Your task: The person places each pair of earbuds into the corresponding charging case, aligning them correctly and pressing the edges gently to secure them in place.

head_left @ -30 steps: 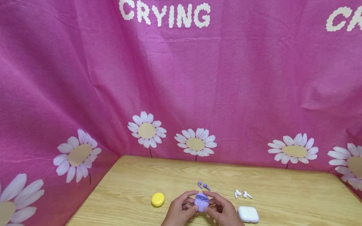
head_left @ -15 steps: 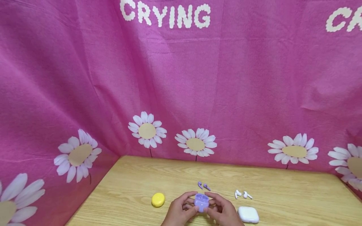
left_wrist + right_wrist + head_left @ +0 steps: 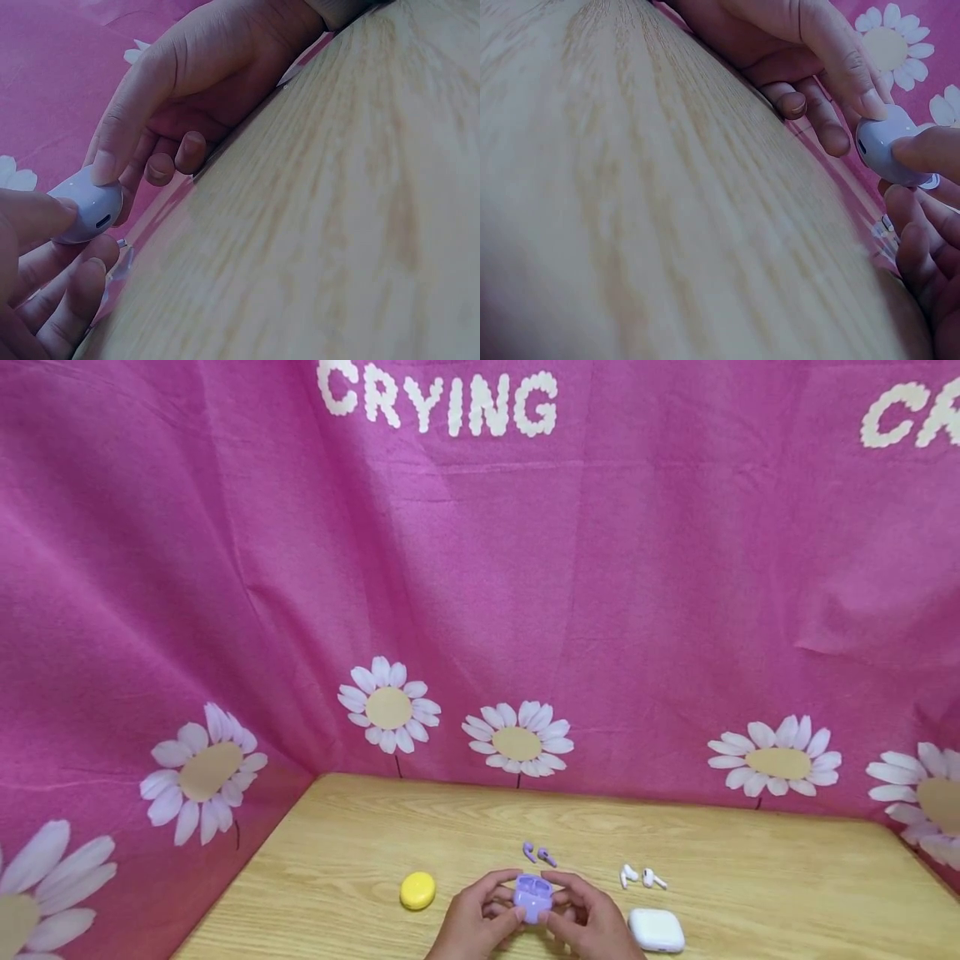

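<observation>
Both hands hold a small purple earbud case [image 3: 532, 907] low in the middle of the head view. Its lid is raised and the hollow inside shows. My left hand [image 3: 477, 917] grips its left side between thumb and fingers, and my right hand [image 3: 592, 918] grips the right side the same way. Both thumbs press on the front. The left wrist view shows a slot in the underside of the case [image 3: 97, 196], and the right wrist view shows the case [image 3: 885, 139] pinched between both hands. Just beyond the hands lie two purple earbuds [image 3: 547, 857] on the table.
A round yellow case [image 3: 417, 891] sits left of the hands on the wooden table [image 3: 337, 835]. To the right are two white earbuds [image 3: 628, 877], with a closed white earbud case [image 3: 656, 930] nearer the front. A pink daisy-print cloth [image 3: 637, 610] hangs behind and at the left.
The purple case's lid has swung further back, so more of the inside shows than a second ago. Both hands have kept their grip and stayed nearly in place.
</observation>
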Motion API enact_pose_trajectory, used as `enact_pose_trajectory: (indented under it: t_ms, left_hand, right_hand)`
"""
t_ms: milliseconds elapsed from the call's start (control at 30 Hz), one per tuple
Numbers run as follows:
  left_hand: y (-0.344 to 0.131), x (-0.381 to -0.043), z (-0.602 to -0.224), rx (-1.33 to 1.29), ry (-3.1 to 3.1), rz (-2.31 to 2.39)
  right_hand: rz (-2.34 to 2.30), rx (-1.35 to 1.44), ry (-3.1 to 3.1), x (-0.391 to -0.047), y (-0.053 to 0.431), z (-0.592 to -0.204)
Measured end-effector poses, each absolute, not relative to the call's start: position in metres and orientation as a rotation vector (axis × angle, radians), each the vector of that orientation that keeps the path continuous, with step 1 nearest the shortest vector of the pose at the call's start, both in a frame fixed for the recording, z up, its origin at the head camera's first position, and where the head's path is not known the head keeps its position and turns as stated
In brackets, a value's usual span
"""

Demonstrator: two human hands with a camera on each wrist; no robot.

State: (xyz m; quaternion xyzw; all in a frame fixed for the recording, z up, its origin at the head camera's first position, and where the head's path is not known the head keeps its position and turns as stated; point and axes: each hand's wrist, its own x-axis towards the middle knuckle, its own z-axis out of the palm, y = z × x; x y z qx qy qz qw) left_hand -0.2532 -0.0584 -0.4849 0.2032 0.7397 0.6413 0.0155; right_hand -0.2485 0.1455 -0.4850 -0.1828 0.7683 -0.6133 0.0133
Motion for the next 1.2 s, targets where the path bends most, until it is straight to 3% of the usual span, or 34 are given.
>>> enact_pose_trajectory:
  t_ms: [700,1200]
  left_hand:
    - [-0.053,-0.259,-0.477,0.613,2.250,2.042]
    - [-0.058,-0.253,-0.480,0.522,2.236,2.064]
  right_hand:
    - [-1.972,-0.423,2.411,-0.249,0.148,-0.470]
    - [-2.328,-0.077,2.419,-0.251,0.136,-0.477]
